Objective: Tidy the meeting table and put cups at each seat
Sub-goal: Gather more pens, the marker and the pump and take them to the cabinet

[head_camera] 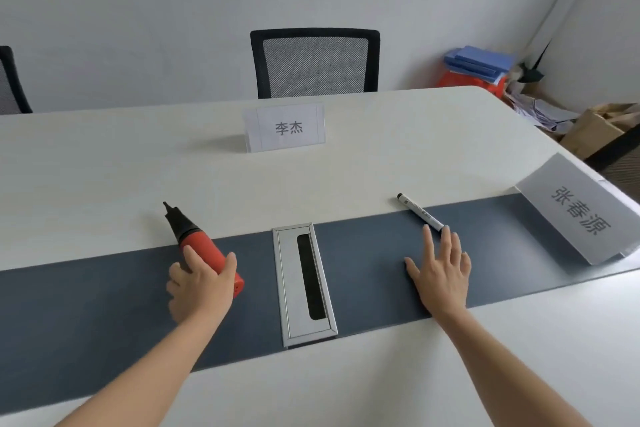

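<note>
**Clearing the stray items before any cups go out**

Your left hand [201, 282] wraps the red bottle [204, 246] around its body, black nozzle pointing away, so it lifts cleanly off the table [104, 166]. Your right hand [441, 270] is spread wide and flat, holding nothing, fingertips just touching the near end of the black pen [419, 211], likely to gather it next. No cups are in view.
</note>
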`<action>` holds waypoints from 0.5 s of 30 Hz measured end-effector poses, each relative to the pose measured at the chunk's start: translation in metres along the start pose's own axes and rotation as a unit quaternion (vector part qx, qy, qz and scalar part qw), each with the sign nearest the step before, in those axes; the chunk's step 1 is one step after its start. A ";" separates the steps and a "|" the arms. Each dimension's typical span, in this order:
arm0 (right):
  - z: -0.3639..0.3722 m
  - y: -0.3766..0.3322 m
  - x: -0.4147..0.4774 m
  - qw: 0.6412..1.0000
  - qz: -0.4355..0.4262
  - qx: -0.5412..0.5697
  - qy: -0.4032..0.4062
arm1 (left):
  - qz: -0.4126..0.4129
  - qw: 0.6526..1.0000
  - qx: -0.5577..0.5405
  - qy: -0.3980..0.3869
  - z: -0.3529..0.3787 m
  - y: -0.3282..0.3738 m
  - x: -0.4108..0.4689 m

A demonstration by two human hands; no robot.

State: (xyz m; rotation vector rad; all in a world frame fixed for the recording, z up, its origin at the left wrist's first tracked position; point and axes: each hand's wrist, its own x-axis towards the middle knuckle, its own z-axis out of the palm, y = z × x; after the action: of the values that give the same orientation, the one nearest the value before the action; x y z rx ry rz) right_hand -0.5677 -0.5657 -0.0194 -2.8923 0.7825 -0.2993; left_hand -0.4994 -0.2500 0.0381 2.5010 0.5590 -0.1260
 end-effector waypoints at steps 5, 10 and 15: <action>0.005 0.006 0.038 0.999 0.039 -0.009 -0.019 | -0.009 0.996 0.085 -0.025 0.016 0.008 0.030; 0.013 -0.006 0.063 0.997 0.071 -0.006 -0.003 | -0.014 0.996 0.068 -0.050 0.016 0.002 0.025; 0.008 -0.020 0.050 0.996 0.031 -0.083 -0.018 | -0.028 0.997 0.032 -0.058 0.006 -0.015 0.006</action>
State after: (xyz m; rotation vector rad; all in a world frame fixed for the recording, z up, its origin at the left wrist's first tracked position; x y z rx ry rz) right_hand -0.5138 -0.5737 -0.0155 -3.0096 0.9303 -0.1826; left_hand -0.5005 -0.2397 0.0244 2.5213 0.5849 -0.3117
